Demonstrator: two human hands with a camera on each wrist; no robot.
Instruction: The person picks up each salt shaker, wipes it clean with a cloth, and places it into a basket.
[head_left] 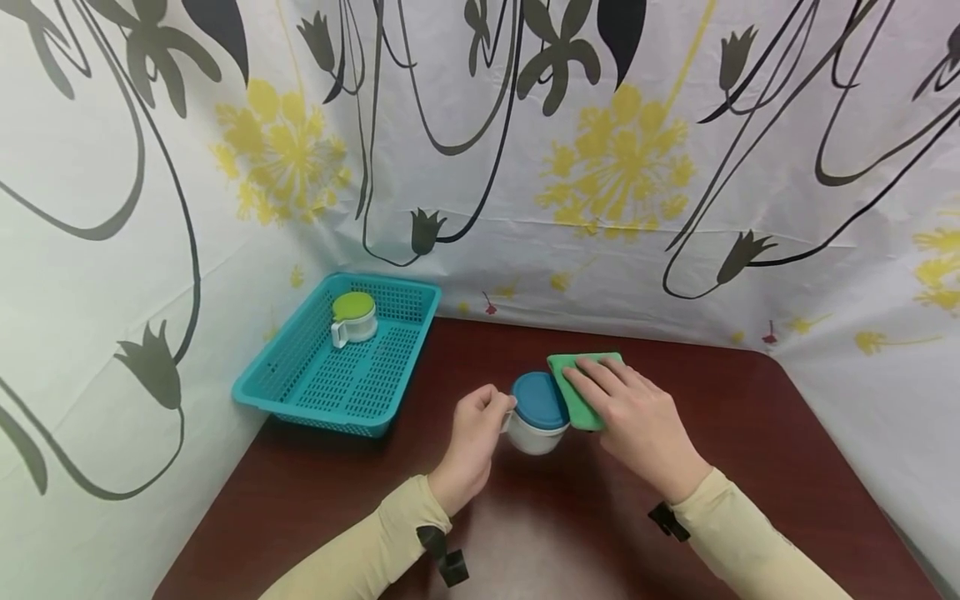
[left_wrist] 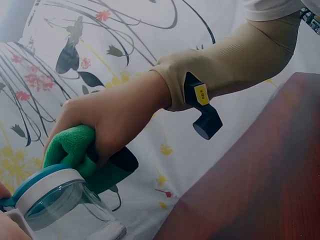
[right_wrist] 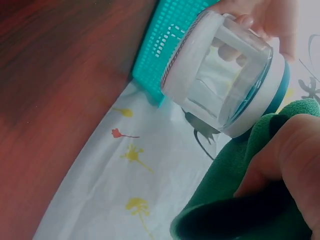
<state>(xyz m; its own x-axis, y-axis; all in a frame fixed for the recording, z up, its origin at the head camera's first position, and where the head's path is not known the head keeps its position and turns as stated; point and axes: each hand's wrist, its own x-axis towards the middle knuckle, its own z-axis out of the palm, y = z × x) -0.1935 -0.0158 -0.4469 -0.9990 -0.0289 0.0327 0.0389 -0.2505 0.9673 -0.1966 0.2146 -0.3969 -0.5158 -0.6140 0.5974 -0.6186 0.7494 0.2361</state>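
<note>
A clear jar (head_left: 534,439) with a white rim, a white handle and a blue lid (head_left: 538,400) is held over the table, tilted. My left hand (head_left: 472,442) pinches its handle. A green cloth (head_left: 572,400) lies against the right edge of the lid. My right hand (head_left: 637,421) grips this cloth, its fingers spread over the top in the head view. In the right wrist view the folded cloth (right_wrist: 215,195) sits between thumb and fingers, beside the jar (right_wrist: 215,80). The fingertips behind the cloth are hidden.
At the back left of the dark red table (head_left: 750,467) stands a turquoise plastic basket (head_left: 322,423). Inside it is a similar jar (head_left: 356,323) with a green lid. Patterned white sheeting (head_left: 480,192) hangs behind the table and along both sides.
</note>
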